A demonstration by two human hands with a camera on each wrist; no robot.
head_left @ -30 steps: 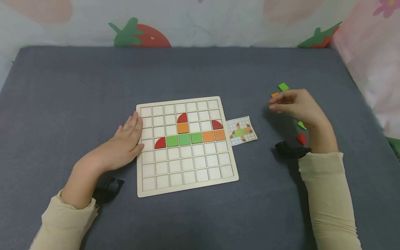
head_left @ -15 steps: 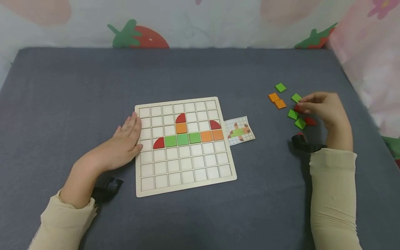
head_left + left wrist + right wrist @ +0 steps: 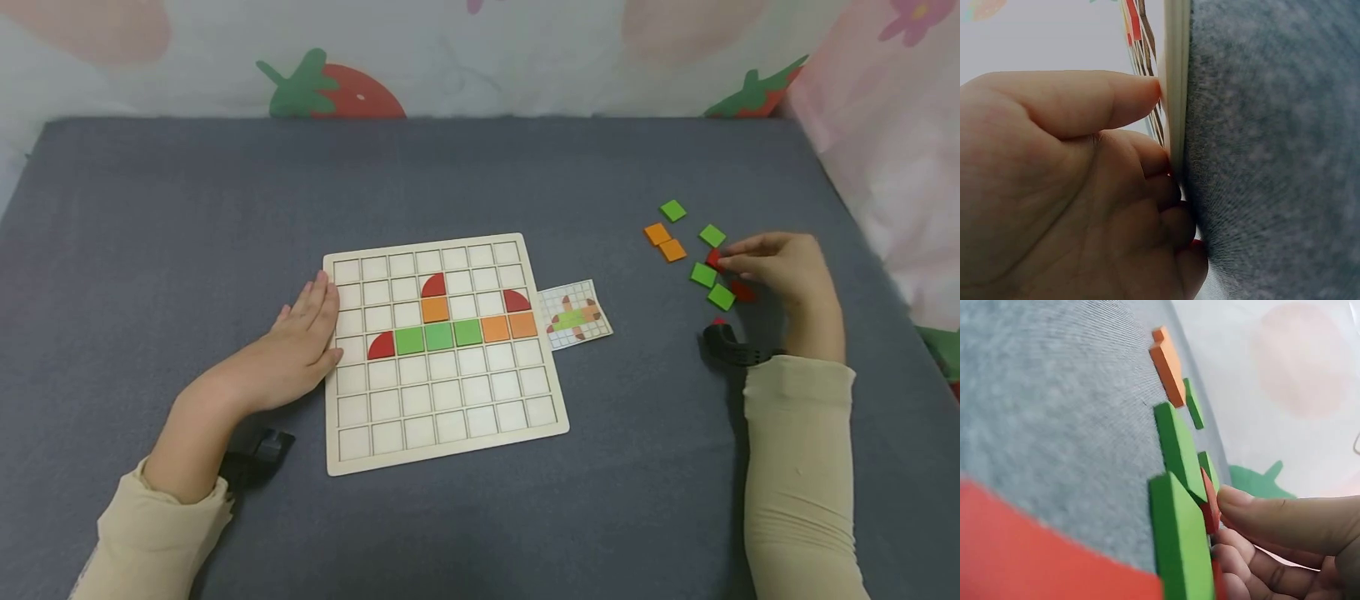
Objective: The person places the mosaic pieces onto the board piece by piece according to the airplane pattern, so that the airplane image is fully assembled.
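My left hand (image 3: pixel 296 346) lies with straight fingers along the left edge of a pale wooden grid board (image 3: pixel 450 450); its fingertips and thumb touch the rim. Red quarter-circle tiles (image 3: pixel 382 344), green square tiles (image 3: pixel 438 336) and orange square tiles (image 3: pixel 495 327) sit in the board's cells. On the right, my right hand (image 3: pixel 783 267) pinches a small red tile (image 3: pixel 714 260) between thumb and fingers, low among loose tiles. In the right wrist view that red tile (image 3: pixel 1210 503) shows at the thumb tip, partly hidden behind a green tile (image 3: pixel 1179 450).
Loose green tiles (image 3: pixel 722 297), orange tiles (image 3: pixel 657 234) and another red tile (image 3: pixel 743 291) lie around the right hand. A printed pattern card (image 3: pixel 576 314) is partly under the board's right edge. Grey cloth (image 3: pixel 450 183) covers the table, with a strawberry-print curtain (image 3: pixel 525 58) behind.
My right hand has moved right and down to the loose tiles, uncovering several of them, and now grips a red tile. The left hand stays at the board's edge.
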